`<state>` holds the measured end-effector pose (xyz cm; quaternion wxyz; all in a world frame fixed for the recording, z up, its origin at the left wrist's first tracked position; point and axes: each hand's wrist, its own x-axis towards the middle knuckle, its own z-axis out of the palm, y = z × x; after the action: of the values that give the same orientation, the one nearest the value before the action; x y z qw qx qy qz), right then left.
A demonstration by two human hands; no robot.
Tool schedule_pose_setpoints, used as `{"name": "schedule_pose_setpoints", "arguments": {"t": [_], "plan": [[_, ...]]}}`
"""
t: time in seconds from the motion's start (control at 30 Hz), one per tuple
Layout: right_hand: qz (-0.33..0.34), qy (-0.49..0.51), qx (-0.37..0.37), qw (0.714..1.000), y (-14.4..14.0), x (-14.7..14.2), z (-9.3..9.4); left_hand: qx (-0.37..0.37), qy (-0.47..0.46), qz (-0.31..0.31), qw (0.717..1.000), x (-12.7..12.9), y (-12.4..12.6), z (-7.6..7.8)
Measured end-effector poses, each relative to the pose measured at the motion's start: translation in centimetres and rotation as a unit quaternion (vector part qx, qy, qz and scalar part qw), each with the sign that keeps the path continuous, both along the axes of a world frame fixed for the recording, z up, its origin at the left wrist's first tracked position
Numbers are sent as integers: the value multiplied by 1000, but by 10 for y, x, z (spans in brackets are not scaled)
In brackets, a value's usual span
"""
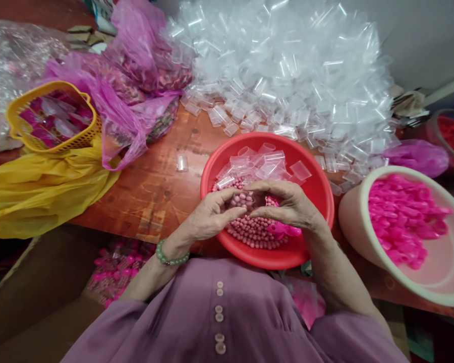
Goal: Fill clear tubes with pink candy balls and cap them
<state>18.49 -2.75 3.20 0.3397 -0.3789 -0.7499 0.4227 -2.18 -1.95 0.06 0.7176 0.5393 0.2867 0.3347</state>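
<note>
The left hand (212, 214) and the right hand (287, 204) are seen in the head view brought together over a red basin (318, 186), fingertips meeting and fingers curled narrowly around something small; what is pinched between them cannot be told. Directly beneath and between the hands, a heap of small, round, matt pink beads (255, 232) is held in the basin, with soft, clear plastic tubes (267, 164) lying on its far side. A glossy magenta plastic piece (285, 231) is seen just under the right hand. A green beaded bracelet (170, 257) is worn on the left wrist.

The basin is carried by a worn reddish wooden table (155, 181). Behind it a large pile of clear tubes (295, 75) is spread. To the right, a smooth, pale round tub (435, 282) of magenta caps (404, 217) is set. To the left, a yellow lattice basket (41, 121), crinkled pink bags (136, 65) and a yellow bag (41, 186) are found. No writing can be read.
</note>
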Motion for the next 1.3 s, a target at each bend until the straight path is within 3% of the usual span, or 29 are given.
{"name": "schedule_pose_setpoints", "arguments": {"t": [0.3, 0.57, 0.77, 0.93, 1.1, 1.3], "plan": [[29, -58, 18, 998, 12, -1, 3, -54, -65, -76, 994, -1, 4, -7], [22, -63, -19, 998, 12, -7, 6, -51, -54, -77, 994, 1, 9, -4], [-12, -27, -80, 996, 3, -4, 3, -123, -108, -58, 985, -1, 14, -9], [-9, -200, -8, 980, -13, 16, 1, -160, -144, -55, 975, -3, 18, -8], [-33, -414, -7, 910, -38, 39, -7, -155, -156, -86, 972, -6, 18, -4], [-53, -416, -80, 904, -53, 57, -1, -86, -106, -47, 990, 1, 6, 6]]}}
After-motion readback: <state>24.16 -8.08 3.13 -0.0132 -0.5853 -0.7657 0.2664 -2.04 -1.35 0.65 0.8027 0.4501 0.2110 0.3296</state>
